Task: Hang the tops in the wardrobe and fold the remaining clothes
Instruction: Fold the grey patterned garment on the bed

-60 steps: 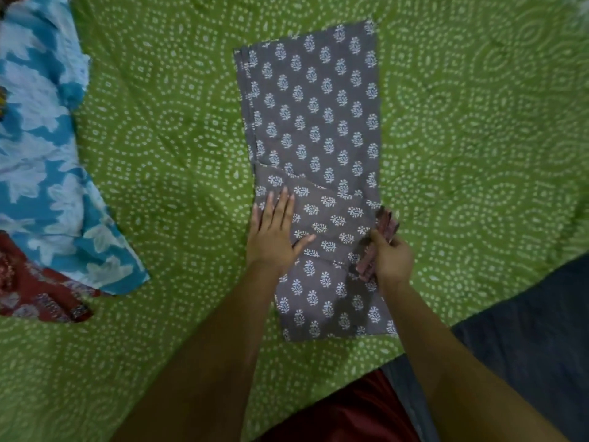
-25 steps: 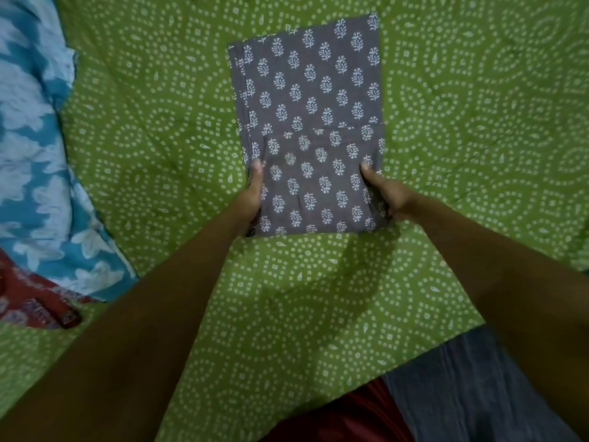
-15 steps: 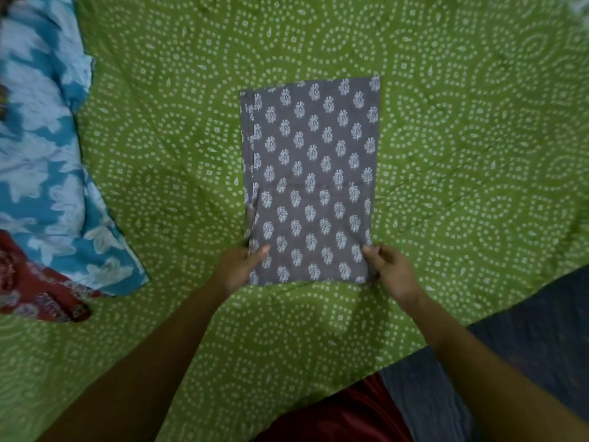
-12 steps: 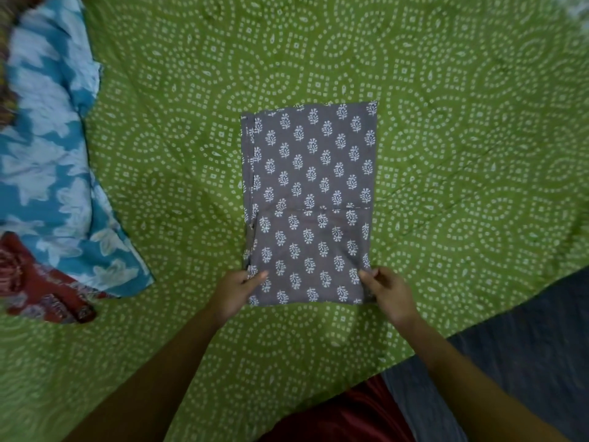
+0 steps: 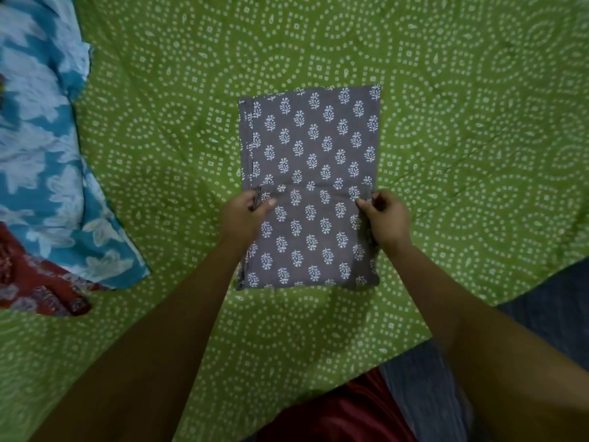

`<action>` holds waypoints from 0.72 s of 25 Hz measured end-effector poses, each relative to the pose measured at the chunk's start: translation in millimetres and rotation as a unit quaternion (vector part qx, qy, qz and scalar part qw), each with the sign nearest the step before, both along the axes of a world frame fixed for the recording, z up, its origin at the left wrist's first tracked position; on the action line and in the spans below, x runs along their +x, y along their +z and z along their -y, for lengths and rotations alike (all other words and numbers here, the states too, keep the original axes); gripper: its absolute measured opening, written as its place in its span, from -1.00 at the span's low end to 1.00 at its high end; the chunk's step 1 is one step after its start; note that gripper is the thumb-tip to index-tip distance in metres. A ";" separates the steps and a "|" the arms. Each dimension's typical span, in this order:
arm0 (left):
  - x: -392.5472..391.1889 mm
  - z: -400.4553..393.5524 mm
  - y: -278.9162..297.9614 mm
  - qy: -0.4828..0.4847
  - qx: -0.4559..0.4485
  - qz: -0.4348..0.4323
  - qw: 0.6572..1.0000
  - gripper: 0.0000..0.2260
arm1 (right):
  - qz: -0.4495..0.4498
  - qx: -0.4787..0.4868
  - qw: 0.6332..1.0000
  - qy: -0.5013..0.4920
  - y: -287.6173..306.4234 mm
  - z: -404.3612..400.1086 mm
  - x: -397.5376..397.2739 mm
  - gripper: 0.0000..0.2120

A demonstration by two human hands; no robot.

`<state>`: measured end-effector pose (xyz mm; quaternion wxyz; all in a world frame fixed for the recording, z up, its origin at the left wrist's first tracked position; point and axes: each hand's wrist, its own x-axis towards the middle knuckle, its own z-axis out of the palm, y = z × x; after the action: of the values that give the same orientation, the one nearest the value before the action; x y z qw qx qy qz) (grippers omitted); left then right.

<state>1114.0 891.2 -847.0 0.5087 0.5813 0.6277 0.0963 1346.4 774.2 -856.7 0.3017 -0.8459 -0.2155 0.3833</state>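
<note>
A grey garment with a white leaf print [image 5: 314,148] lies folded into a rectangle on the green patterned bedspread [image 5: 462,129]. Its near part is doubled over, and the folded flap's edge runs across the middle. My left hand [image 5: 245,215] pinches the flap's left corner between thumb and fingers. My right hand [image 5: 387,216] pinches the flap's right corner. Both hands sit on the garment's side edges, about halfway along it.
A blue and white floral garment [image 5: 47,154] lies at the left edge, partly over a red patterned one [image 5: 35,291]. The bedspread's near edge runs diagonally at the lower right, with dark blue-grey floor [image 5: 548,307] beyond. Red cloth [image 5: 334,413] shows at the bottom.
Both hands have carried the near end of the grey garment up over itself, so the flap edge now lies at the middle and the bundle is shorter.
</note>
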 end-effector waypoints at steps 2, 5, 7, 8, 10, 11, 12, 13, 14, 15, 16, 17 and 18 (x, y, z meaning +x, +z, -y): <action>-0.2 -1.3 -1.3 -0.068 0.075 -0.092 0.991 -0.76 | 0.061 -0.028 0.997 0.043 1.8 -0.5 3.1 -0.83; -8.4 -12.1 4.7 -0.340 0.348 -0.175 0.856 -0.51 | 0.219 0.037 0.934 0.279 4.6 20.9 20.4 -0.58; -23.3 -25.9 11.2 -0.584 0.416 -0.137 0.683 -0.35 | 0.311 0.058 0.788 0.528 6.6 36.1 46.7 -0.31; -28.7 -32.2 11.7 -0.662 0.426 -0.128 0.603 -0.30 | 0.348 0.059 0.705 0.616 7.6 38.6 57.2 -0.25; -29.1 -43.4 -0.9 -0.723 0.432 -0.113 0.527 -0.36 | 0.383 0.065 0.591 0.707 0.5 31.5 64.3 -0.23; -24.1 -48.1 -8.3 -0.728 0.432 -0.110 0.520 -0.40 | 0.382 0.070 0.568 0.725 -6.1 22.3 63.1 -0.25; -17.4 -51.1 -15.7 -0.733 0.420 -0.122 0.521 -0.38 | 0.378 0.070 0.553 0.739 -12.6 11.1 61.5 -0.26; -11.0 -53.8 -20.1 -0.745 0.395 -0.144 0.518 -0.30 | 0.375 0.081 0.545 0.746 -17.7 0.3 60.6 -0.29; -7.5 -56.2 -22.9 -0.750 0.381 -0.148 0.521 -0.27 | 0.366 0.099 0.538 0.753 -20.6 -10.3 62.2 -0.32; -7.1 -58.2 -26.3 -0.752 0.359 -0.130 0.538 -0.30 | 0.336 0.113 0.552 0.755 -22.9 -18.1 65.0 -0.34; -10.2 -60.2 -29.0 -0.745 0.333 -0.095 0.570 -0.35 | 0.288 0.118 0.592 0.743 -21.2 -24.6 67.5 -0.37; -12.2 -62.2 -27.6 -0.726 0.294 -0.056 0.619 -0.40 | 0.220 0.116 0.662 0.707 -24.3 -28.1 71.8 -0.41; -16.3 -63.6 -28.0 -0.679 0.226 -0.020 0.698 -0.44 | 0.145 0.084 0.744 0.646 -23.4 -29.9 74.1 -0.47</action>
<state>1097.8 954.8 -875.0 0.2767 0.9491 0.0321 -0.1472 1420.5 804.1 -880.0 0.0163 -0.5206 -0.7830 0.3399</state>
